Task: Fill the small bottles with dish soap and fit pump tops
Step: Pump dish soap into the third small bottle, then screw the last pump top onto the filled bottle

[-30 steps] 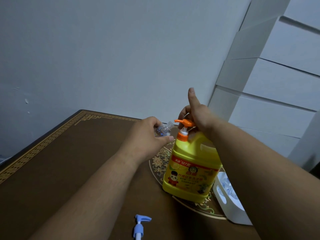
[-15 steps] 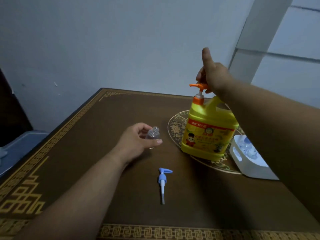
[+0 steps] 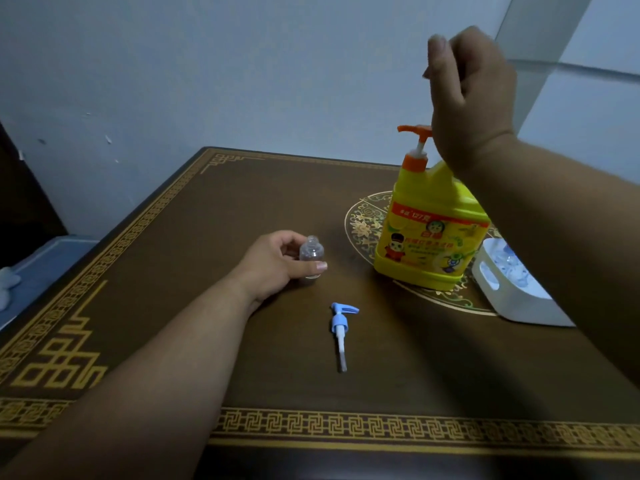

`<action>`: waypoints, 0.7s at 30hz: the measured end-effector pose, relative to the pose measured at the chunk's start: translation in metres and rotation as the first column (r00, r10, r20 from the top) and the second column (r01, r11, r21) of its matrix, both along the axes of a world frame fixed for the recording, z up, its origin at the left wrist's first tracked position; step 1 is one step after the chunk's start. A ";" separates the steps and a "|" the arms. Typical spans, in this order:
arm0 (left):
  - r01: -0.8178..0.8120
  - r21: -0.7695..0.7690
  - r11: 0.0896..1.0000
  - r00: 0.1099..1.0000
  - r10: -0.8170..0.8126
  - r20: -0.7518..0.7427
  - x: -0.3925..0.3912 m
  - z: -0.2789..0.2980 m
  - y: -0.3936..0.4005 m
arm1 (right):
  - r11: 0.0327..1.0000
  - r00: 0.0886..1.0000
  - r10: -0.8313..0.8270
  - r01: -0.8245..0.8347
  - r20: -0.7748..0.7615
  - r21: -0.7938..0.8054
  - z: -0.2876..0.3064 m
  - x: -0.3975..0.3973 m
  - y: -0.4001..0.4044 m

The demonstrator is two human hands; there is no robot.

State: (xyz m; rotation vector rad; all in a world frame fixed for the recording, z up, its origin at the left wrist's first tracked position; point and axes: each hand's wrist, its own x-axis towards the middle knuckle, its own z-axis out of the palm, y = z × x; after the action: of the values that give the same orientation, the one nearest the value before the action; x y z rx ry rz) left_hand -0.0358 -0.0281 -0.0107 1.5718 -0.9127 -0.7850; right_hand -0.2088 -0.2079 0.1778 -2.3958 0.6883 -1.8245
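Note:
My left hand (image 3: 273, 265) grips a small clear bottle (image 3: 311, 252) that stands upright and uncapped on the brown table (image 3: 207, 220), left of the yellow dish soap jug (image 3: 429, 230). The jug's orange pump (image 3: 415, 131) is extended upward. My right hand (image 3: 471, 98) hovers above and just behind the pump head, fingers curled, holding nothing. A blue pump top (image 3: 339, 322) with a white tube lies flat on the table in front of the bottle.
A white tray (image 3: 519, 308) holding more small clear bottles sits right of the jug, partly hidden by my right arm. A blue bin (image 3: 45, 258) stands on the floor off the table's left edge. A wall is close behind the table.
My left hand carried the small bottle away from the jug's spout, down and left onto the table. My right hand lifted off the pump head, which rose.

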 end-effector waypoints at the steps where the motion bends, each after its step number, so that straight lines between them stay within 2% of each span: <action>1: -0.001 -0.004 1.000 1.000 0.001 -0.001 0.001 -0.001 0.000 | 0.999 0.999 0.038 -0.039 0.027 0.007 -0.007 -0.002 0.010; 4: -0.008 -0.017 1.000 1.000 0.007 -0.014 0.003 -0.003 -0.002 | 0.991 0.994 0.105 -0.108 0.039 0.073 -0.041 -0.008 0.039; 6: -0.008 -0.009 1.000 1.000 0.008 -0.006 0.003 -0.003 -0.003 | 0.971 0.987 0.159 -0.162 0.029 0.174 -0.070 -0.008 0.057; 10: -0.011 0.017 1.000 1.000 0.011 0.007 0.002 0.000 -0.004 | 0.862 0.951 0.284 -0.308 0.120 0.402 -0.123 -0.004 0.077; 13: -0.028 0.031 0.999 0.999 0.028 0.016 0.002 -0.001 -0.004 | 0.813 0.945 0.316 -0.317 0.086 0.488 -0.162 -0.007 0.075; 15: -0.033 0.029 0.999 0.999 0.032 0.022 0.001 -0.001 -0.005 | 0.798 0.938 0.344 -0.266 -0.046 0.541 -0.178 -0.012 0.071; 16: -0.036 0.032 0.999 0.999 0.035 0.030 0.000 -0.001 -0.006 | 0.791 0.912 0.374 -0.218 -0.170 0.572 -0.180 -0.015 0.069; 18: -0.046 0.049 0.998 0.998 0.044 0.052 -0.002 0.001 -0.006 | 0.804 0.791 0.408 -0.075 -0.455 0.590 -0.176 -0.021 0.069; 21: -0.061 0.030 0.998 0.997 0.060 0.053 -0.003 0.001 -0.009 | 0.834 0.599 0.400 0.076 -0.694 0.546 -0.159 -0.030 0.078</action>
State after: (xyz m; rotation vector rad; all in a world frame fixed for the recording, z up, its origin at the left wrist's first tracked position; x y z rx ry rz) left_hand -0.0392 -0.0372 -0.0101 1.6461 -0.8898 -0.7220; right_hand -0.2393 -0.1303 0.0190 -2.6199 0.8082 -0.2825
